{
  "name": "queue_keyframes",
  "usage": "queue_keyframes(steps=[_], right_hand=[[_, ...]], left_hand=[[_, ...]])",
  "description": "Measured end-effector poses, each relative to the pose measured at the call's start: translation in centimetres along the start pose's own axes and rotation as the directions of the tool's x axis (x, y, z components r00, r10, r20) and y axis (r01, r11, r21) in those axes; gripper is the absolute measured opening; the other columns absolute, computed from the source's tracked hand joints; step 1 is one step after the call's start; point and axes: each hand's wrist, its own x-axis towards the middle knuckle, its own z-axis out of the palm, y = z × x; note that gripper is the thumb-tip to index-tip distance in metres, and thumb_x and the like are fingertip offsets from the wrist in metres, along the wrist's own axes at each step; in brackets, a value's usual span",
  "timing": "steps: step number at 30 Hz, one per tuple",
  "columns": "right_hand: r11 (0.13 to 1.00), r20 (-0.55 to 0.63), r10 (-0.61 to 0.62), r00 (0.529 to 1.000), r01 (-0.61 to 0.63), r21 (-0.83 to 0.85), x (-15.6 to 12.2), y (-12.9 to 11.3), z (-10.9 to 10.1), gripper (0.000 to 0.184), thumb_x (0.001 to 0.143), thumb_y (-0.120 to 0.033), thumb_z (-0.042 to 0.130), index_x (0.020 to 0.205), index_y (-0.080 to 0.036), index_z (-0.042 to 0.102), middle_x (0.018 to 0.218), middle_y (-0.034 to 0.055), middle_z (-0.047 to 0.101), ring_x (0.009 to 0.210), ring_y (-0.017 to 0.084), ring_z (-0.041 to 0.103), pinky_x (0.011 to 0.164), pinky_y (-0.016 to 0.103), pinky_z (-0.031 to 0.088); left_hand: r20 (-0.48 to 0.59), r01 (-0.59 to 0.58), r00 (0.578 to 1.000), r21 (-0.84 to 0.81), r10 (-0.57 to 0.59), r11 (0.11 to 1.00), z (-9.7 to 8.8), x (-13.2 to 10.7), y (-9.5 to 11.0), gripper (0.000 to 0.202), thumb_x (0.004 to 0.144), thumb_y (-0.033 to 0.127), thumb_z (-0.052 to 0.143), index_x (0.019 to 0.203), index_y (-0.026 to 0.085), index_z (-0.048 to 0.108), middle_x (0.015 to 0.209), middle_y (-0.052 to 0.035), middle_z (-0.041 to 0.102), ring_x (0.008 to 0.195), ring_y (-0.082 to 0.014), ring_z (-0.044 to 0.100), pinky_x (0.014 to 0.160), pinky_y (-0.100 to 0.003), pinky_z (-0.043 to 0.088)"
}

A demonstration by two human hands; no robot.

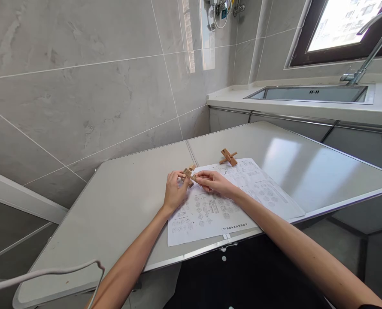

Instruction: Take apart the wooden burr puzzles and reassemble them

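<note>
At a pale folding table point(126, 214) set against a gray tiled wall point(91, 94), a person grips an interlocking wooden puzzle point(188, 172) with both bare hands, the left hand point(175, 191) closed around one side between thumb and fingers, the right hand point(216, 182) pinching the other end with its fingertips. The puzzle is held over the far left part of a paper sheet point(207, 229) printed with small diagrams. A second, cross-shaped wooden assembly point(228, 158) rests at the sheet's far edge, beyond the right hand, with a sink point(339, 102) and curved faucet point(374, 47) near a window at right
</note>
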Motion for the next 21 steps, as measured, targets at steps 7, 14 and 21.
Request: queue_keyframes(steps=[7,14,21], right_hand=[[0.940,-0.358,-0.090,0.930,-0.039,-0.339,0.4,1.0,-0.3,0.042,0.091,-0.061,0.065,0.099,-0.020,0.068,0.082,0.0021,0.066,0.066,0.016,0.057,0.060,0.029,0.044],[0.762,-0.375,-0.231,0.898,-0.072,-0.644,0.8,2.2,-0.2,0.016,0.094,-0.037,0.060,0.093,-0.021,0.065,0.074,0.0006,0.068,0.071,0.019,0.062,0.068,0.031,0.043],[0.693,-0.352,-0.211,0.912,-0.114,-0.712,0.8,1.7,0.1,0.007,0.092,-0.029,0.060,0.092,-0.022,0.061,0.076,-0.0004,0.071,0.070,0.018,0.063,0.065,0.029,0.039]], left_hand=[[-0.055,-0.097,0.991,0.372,0.126,0.923,-1.9,0.8,-1.6,0.018,0.097,0.039,0.060,0.088,0.023,0.059,0.110,-0.0112,0.067,0.111,-0.0325,0.057,0.096,-0.050,0.045],[-0.020,-0.112,0.989,0.519,0.143,0.847,-2.2,0.6,-2.8,0.015,0.090,0.035,0.063,0.081,0.023,0.063,0.106,-0.0141,0.069,0.114,-0.0388,0.056,0.095,-0.055,0.044],[0.064,-0.161,0.986,0.553,0.151,0.817,-2.0,0.2,-2.7,0.014,0.086,0.032,0.066,0.075,0.024,0.064,0.099,-0.0123,0.069,0.101,-0.0346,0.059,0.088,-0.052,0.047]])
